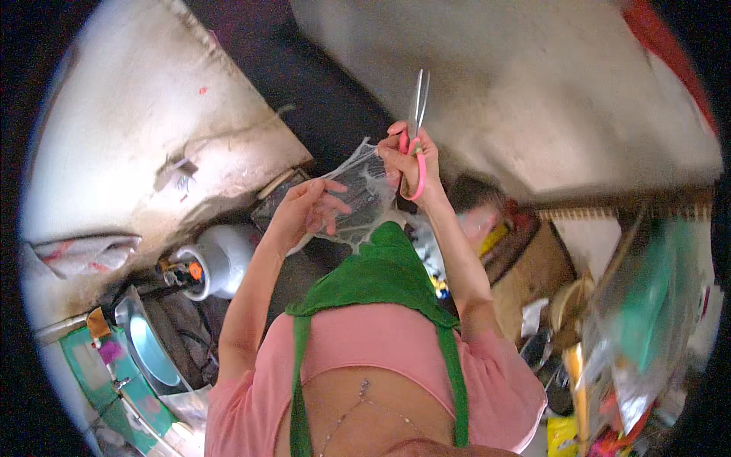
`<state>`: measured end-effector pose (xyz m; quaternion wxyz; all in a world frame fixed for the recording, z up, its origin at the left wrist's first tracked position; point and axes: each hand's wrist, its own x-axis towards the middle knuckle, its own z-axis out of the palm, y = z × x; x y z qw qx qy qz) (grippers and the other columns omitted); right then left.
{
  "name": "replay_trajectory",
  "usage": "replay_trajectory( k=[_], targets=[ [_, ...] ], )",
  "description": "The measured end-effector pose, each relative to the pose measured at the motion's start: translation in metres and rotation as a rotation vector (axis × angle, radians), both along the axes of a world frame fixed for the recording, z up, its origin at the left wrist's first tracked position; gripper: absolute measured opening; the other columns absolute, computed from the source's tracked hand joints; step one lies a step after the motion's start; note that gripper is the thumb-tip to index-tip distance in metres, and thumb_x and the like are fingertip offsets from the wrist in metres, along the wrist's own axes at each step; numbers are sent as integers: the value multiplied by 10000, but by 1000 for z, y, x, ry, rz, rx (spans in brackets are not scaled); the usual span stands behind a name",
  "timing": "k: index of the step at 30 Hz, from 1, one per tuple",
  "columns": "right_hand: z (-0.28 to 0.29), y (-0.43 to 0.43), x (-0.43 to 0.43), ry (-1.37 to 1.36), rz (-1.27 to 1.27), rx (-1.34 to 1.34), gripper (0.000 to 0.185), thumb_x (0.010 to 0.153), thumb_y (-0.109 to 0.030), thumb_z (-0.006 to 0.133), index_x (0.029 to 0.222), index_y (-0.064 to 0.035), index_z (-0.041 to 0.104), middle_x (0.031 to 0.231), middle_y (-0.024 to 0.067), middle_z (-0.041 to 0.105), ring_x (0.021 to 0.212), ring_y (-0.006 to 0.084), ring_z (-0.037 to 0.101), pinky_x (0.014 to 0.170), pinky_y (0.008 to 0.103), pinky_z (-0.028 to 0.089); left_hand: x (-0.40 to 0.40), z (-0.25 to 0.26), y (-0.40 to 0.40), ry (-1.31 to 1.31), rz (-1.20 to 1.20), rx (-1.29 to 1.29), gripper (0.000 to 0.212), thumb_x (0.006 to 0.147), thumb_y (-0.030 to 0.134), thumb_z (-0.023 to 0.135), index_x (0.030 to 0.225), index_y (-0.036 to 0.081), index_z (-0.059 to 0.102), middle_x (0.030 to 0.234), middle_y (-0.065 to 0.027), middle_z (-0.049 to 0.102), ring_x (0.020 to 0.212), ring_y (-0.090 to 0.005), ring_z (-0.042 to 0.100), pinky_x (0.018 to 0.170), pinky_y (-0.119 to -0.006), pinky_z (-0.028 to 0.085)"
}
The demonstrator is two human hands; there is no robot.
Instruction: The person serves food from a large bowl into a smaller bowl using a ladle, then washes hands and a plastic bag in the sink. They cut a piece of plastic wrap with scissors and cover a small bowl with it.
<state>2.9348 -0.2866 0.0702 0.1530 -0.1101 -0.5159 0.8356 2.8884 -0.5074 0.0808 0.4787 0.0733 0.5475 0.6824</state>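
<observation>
A pair of scissors [420, 108] with pink handles is in my right hand [414, 163], blades pointing up and away from me. The thumb and fingers of that hand also seem to pinch the edge of a thin, clear plastic bag or film [365, 194]. The film stretches down to the left, in front of my green apron [377, 274]. My left hand [313, 208] is against the film with its fingers spread and slightly bent. Whether it is inside the film or behind it, I cannot tell.
A white gas cylinder [228, 263] with an orange-knobbed valve stands at left by a stained wall [171, 114]. Further down are a light-blue basin [154, 351] and green tiles [85, 354]. Plastic bags [645, 308] and cluttered goods fill the right side, near a brown board [531, 268].
</observation>
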Motion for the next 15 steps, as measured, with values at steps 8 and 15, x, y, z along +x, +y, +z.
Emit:
replay_trajectory(
  k=[8,15],
  targets=[
    [33,86,-245,17,265,157,287,768,35,620,1013,-54,500,790,85,649,495,67,516,384,183,352,-204,-63,71,-55,340,-64,242,909,261,501,1053,75,554,1024,-81,618,885,-152,585,775,-288,448],
    [60,77,-462,90,736,467,229,782,23,605,985,-31,513,786,54,631,723,117,601,615,219,458,-335,-1,133,500,584,-80,882,714,143,724,1414,142,189,1400,-107,302,1250,-244,360,980,-388,359]
  ],
)
